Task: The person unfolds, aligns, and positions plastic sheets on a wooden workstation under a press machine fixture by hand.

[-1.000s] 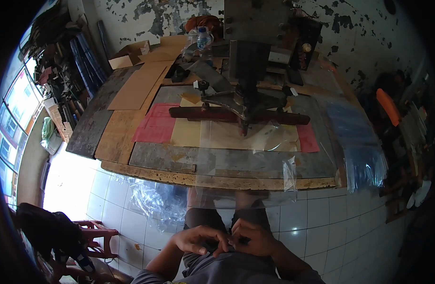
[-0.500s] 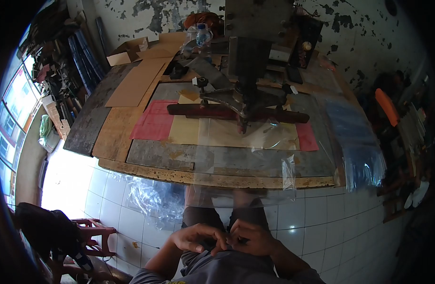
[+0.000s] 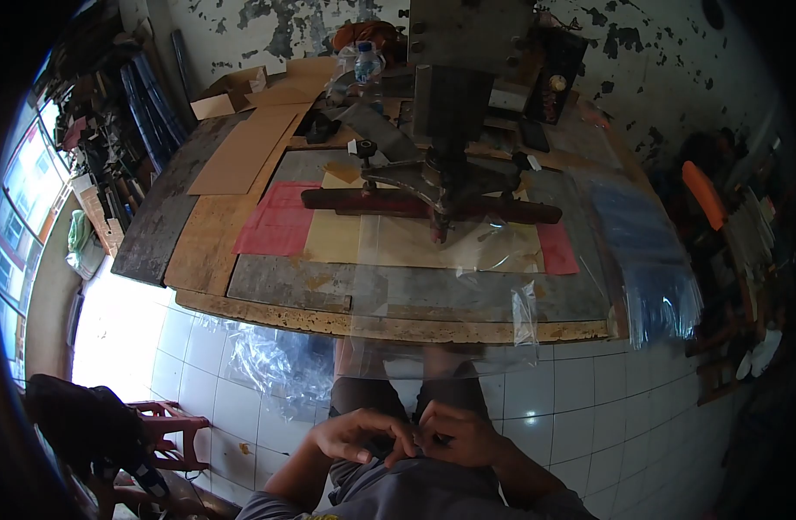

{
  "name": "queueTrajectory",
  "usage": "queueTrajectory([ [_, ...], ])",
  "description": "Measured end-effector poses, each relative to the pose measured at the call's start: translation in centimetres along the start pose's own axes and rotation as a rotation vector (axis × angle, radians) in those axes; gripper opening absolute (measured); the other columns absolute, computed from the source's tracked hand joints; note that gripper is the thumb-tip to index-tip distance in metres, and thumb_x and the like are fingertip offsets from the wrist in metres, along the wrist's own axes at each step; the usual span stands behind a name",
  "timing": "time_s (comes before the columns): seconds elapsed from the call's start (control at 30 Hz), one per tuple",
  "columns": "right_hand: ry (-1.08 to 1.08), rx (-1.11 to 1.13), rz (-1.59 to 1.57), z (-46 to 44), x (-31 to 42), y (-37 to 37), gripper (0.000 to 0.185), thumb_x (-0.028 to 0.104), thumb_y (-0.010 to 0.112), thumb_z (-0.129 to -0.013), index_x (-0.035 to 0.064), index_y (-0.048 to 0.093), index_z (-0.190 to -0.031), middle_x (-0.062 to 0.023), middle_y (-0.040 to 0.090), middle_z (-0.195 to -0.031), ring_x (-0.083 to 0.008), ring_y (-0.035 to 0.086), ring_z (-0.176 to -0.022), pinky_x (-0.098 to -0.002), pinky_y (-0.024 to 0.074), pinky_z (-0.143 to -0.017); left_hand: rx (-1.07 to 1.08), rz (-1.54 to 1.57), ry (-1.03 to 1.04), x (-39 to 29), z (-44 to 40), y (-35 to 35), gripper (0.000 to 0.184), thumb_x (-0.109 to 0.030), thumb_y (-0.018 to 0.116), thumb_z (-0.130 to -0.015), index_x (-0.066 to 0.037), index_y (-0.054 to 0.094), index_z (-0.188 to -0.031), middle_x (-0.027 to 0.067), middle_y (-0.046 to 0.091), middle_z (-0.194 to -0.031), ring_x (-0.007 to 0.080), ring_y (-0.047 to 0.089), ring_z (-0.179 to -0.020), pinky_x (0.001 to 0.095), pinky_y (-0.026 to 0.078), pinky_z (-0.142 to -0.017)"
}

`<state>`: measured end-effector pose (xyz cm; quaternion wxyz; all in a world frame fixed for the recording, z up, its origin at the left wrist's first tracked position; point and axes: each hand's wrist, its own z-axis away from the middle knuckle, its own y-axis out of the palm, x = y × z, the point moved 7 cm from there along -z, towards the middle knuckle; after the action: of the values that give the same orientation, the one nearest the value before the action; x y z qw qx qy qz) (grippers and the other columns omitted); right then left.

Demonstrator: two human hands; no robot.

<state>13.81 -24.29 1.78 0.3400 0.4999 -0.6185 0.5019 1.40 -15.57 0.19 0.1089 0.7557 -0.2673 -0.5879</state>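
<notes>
My left hand [image 3: 363,435] rests over my lap, its fingers loosely bent and the thumb apart from them. Beside it, fingertips close to the left ones, my right hand [image 3: 457,436] is curled in; anything small inside it is hidden. Above both hands, a clear plastic sheet [image 3: 441,299] lies on the work table [image 3: 389,326] and hangs over its front edge. Over the sheet's far end stands a dark metal press [image 3: 441,186] with a long bar. Yellow paper [image 3: 337,238] and red paper [image 3: 272,221] lie under the bar.
A stack of clear bluish plastic sheets [image 3: 649,260] droops off the table's right side. Cardboard [image 3: 242,156] and a water bottle [image 3: 366,65] are at the back left. Crumpled plastic [image 3: 281,360] lies on the floor near a red stool [image 3: 177,429].
The whole view has shifted very slightly to the left. Both hands keep the same pose over the lap, and the things on the table stay as they were.
</notes>
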Motion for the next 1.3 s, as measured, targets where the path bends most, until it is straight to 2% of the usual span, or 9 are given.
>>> queueTrajectory([
  [0.1, 0.021, 0.005, 0.012, -0.1, 0.3, -0.1, 0.016, 0.0, 0.078, -0.084, 0.0032, 0.067, -0.095, -0.0074, 0.059, -0.1, -0.0172, 0.065, -0.086, -0.0298, 0.0539, -0.072, -0.013, -0.007, 0.011, -0.3, 0.0, 0.0, 0.069, -0.049, 0.069, -0.09, 0.008, 0.06, -0.128, 0.0106, 0.064, -0.087, 0.0204, 0.063, -0.088, 0.0412, 0.039, -0.102],
  [0.17, 0.023, 0.007, 0.022, -0.2, 0.6, -0.2, 0.015, -0.002, 0.074, -0.085, 0.0028, 0.064, -0.096, -0.0078, 0.057, -0.102, -0.02, 0.065, -0.091, -0.0323, 0.0545, -0.077, -0.007, 0.0, -0.01, -0.2, 0.2, 0.0, 0.069, -0.048, 0.069, -0.09, 0.009, 0.06, -0.129, 0.011, 0.065, -0.09, 0.0204, 0.064, -0.088, 0.0412, 0.04, -0.102],
  [0.27, 0.038, 0.016, 0.0, -0.1, 0.3, -0.1, 0.016, -0.002, 0.074, -0.085, 0.0033, 0.065, -0.096, -0.0077, 0.057, -0.102, -0.0196, 0.066, -0.092, -0.0326, 0.0548, -0.078, 0.01, -0.016, 0.01, -0.2, 0.1, -0.1, 0.07, -0.048, 0.069, -0.09, 0.009, 0.059, -0.129, 0.0117, 0.065, -0.095, 0.0203, 0.064, -0.088, 0.0403, 0.043, -0.098],
  [0.37, 0.039, 0.031, 0.023, 0.0, 0.1, 0.0, 0.016, -0.001, 0.074, -0.085, 0.0035, 0.065, -0.097, -0.0071, 0.057, -0.103, -0.0185, 0.065, -0.091, -0.0323, 0.0545, -0.077, 0.019, -0.023, 0.017, -0.1, 0.0, -0.2, 0.07, -0.047, 0.069, -0.091, 0.01, 0.059, -0.129, 0.0121, 0.065, -0.1, 0.0203, 0.065, -0.088, 0.0392, 0.045, -0.095],
  [0.47, 0.043, 0.032, 0.007, 0.0, -0.1, 0.0, 0.015, 0.002, 0.078, -0.086, 0.0024, 0.068, -0.097, -0.0068, 0.059, -0.1, -0.0149, 0.063, -0.085, -0.0286, 0.0528, -0.071, 0.017, -0.023, 0.014, -0.2, 0.0, -0.1, 0.07, -0.047, 0.069, -0.091, 0.01, 0.059, -0.13, 0.012, 0.065, -0.101, 0.0203, 0.065, -0.088, 0.0388, 0.045, -0.094],
  [0.77, 0.019, 0.025, 0.055, 0.0, -0.1, 0.1, 0.016, 0.001, 0.079, -0.083, 0.0033, 0.068, -0.096, -0.0075, 0.059, -0.099, -0.0164, 0.065, -0.084, -0.0293, 0.0528, -0.07, 0.021, -0.014, 0.042, -0.2, 0.2, -0.3, 0.071, -0.047, 0.069, -0.09, 0.011, 0.059, -0.129, 0.0137, 0.064, -0.107, 0.021, 0.064, -0.087, 0.0376, 0.046, -0.089],
  [0.97, -0.081, -0.029, 0.116, -0.2, 0.9, -0.2, 0.016, 0.003, 0.08, -0.083, 0.0039, 0.068, -0.094, -0.0076, 0.06, -0.099, -0.0168, 0.065, -0.083, -0.0296, 0.0535, -0.069, 0.014, 0.055, 0.074, 0.0, 0.4, -0.4, 0.071, -0.048, 0.069, -0.09, 0.013, 0.059, -0.127, 0.0155, 0.063, -0.105, 0.0209, 0.063, -0.084, 0.0361, 0.046, -0.087],
  [1.07, -0.051, 0.02, 0.086, 0.0, 0.9, 0.0, 0.016, 0.0, 0.076, -0.085, 0.003, 0.066, -0.098, -0.0084, 0.057, -0.104, -0.02, 0.065, -0.091, -0.0325, 0.0552, -0.076, -0.003, 0.102, 0.076, 0.3, 0.7, -0.6, 0.071, -0.048, 0.068, -0.091, 0.013, 0.059, -0.126, 0.0157, 0.063, -0.103, 0.0207, 0.063, -0.083, 0.0361, 0.046, -0.086],
  [1.3, -0.097, 0.006, 0.109, 0.0, 1.2, 0.2, 0.015, 0.0, 0.074, -0.087, 0.0027, 0.065, -0.098, -0.0085, 0.057, -0.103, -0.0201, 0.065, -0.089, -0.0325, 0.0549, -0.074, -0.022, 0.146, 0.136, 0.3, 0.7, -0.6, 0.071, -0.048, 0.068, -0.091, 0.014, 0.058, -0.125, 0.016, 0.063, -0.103, 0.02, 0.063, -0.081, 0.0362, 0.046, -0.085],
])
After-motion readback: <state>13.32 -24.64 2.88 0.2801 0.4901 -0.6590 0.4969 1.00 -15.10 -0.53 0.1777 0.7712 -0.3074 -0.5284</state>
